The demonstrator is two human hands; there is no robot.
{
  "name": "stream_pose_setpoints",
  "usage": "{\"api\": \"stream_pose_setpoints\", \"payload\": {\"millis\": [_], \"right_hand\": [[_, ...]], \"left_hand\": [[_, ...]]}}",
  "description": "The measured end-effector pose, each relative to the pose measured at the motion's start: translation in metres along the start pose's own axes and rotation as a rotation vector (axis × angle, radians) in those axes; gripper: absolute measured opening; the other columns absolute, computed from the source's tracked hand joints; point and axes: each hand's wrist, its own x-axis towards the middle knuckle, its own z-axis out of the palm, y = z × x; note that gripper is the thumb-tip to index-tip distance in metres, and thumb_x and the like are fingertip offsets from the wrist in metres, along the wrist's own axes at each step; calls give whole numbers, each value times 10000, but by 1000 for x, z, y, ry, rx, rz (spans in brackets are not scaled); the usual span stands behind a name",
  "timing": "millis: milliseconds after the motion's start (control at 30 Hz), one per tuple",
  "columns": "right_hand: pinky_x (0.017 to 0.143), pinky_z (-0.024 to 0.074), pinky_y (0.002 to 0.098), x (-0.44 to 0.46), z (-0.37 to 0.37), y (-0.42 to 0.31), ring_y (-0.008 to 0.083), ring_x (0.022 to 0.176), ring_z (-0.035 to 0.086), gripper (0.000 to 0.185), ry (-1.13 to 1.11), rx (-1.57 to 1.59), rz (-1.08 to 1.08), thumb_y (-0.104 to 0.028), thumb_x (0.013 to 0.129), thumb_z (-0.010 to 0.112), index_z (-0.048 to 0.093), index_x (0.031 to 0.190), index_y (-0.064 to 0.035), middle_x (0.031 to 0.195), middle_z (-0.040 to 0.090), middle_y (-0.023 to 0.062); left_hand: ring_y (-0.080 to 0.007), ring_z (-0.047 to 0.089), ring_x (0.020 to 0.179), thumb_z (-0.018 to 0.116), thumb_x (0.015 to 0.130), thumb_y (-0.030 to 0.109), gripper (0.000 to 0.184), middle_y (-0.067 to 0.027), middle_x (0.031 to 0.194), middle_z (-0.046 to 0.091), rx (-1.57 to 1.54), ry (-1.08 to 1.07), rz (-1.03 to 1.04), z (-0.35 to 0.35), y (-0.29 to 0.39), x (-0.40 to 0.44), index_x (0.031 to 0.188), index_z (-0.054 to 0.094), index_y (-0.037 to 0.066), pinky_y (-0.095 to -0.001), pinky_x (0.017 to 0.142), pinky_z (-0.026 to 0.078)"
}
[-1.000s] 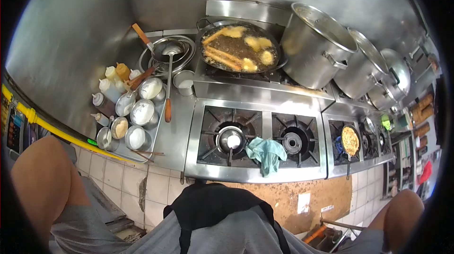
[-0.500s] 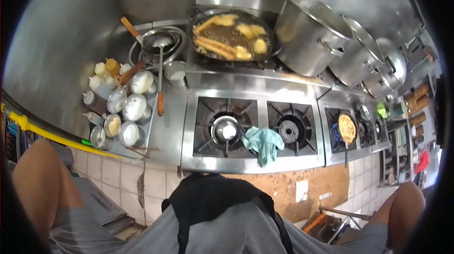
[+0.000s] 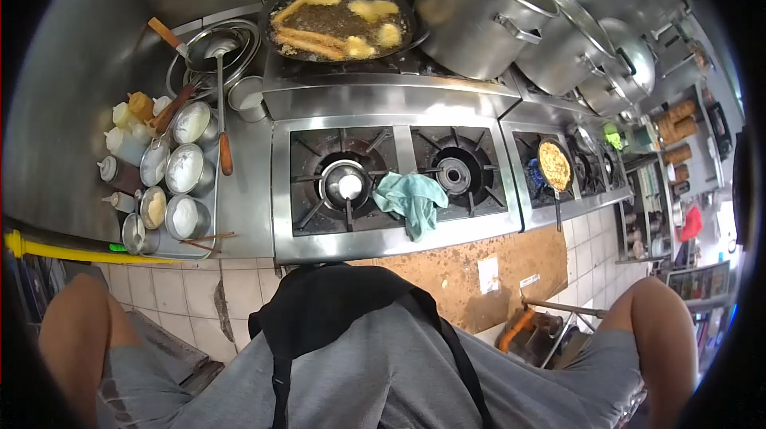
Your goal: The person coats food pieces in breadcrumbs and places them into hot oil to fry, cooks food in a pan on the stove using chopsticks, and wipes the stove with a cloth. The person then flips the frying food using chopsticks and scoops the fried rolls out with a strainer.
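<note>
Neither of my hands shows; only my bent left elbow (image 3: pixel 76 325) and right elbow (image 3: pixel 666 325) appear at the lower sides. Between them are a grey garment (image 3: pixel 343 373) and a black apron (image 3: pixel 335 297). Ahead stands a steel gas stove (image 3: pixel 403 150) with a crumpled green cloth (image 3: pixel 411 199) between two burners. A shiny metal bowl (image 3: pixel 327 183) sits on the left burner. At the back, a wide pan (image 3: pixel 405 20) of bubbling oil holds long battered pieces (image 3: pixel 311 43) and rounder ones (image 3: pixel 388 35). A small frying pan (image 3: pixel 558 204) at right holds golden food (image 3: pixel 554 166) over a blue flame.
Large steel pots (image 3: pixel 475 26) line the back right. On the left, a ladle (image 3: pixel 221 102) rests across nested bowls (image 3: pixel 254 50). Several containers of white contents (image 3: pixel 185 168) and squeeze bottles (image 3: pixel 120 172) crowd a tray. Brown cardboard (image 3: pixel 455 289) covers part of the tiled floor.
The view has shifted, so the stove and pans sit further left and higher. More of my elbows and garment shows. The food and cloth keep their places.
</note>
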Motion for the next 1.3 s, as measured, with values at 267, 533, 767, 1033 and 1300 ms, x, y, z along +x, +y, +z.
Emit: {"api": "stream_pose_setpoints", "payload": {"millis": [267,533,767,1033,1300], "right_hand": [[831,486,320,1,0,-3,168,898,584,203,-13,-9,-18,-251,968,538,619,926,-70,970,605,63],[804,491,305,4,0,-6,149,865,583,186,-10,-30,-30,-245,961,554,615,894,-83,939,600,44],[780,494,293,4,-6,-12,133,835,581,176,-15,-31,-20,-240,955,569,611,865,-95,913,595,27],[753,498,278,4,-9,-19,114,801,580,172,-15,-38,-34,-234,949,585,607,832,-109,883,589,7],[725,502,263,6,-14,-25,95,767,578,177,-11,-53,-60,-228,942,602,602,799,-122,852,583,-12]], "left_hand": [[-233,611,1013,403,1011,553,572,-98,1088,609,7,26,-9,2,5,-8,1113,601,27,-360,840,525],[-239,620,1010,400,1011,544,566,-103,1081,616,2,53,23,2,5,-13,1117,594,23,-367,835,533],[-244,628,1007,397,1012,536,560,-108,1075,622,-23,66,2,2,5,-14,1122,587,20,-374,831,540],[-250,638,1004,394,1013,526,554,-113,1068,629,-24,88,6,2,10,-18,1127,580,17,-381,827,548],[-256,647,1001,391,1013,517,548,-118,1061,637,-33,126,14,6,8,-18,1132,572,14,-388,822,556]]}}
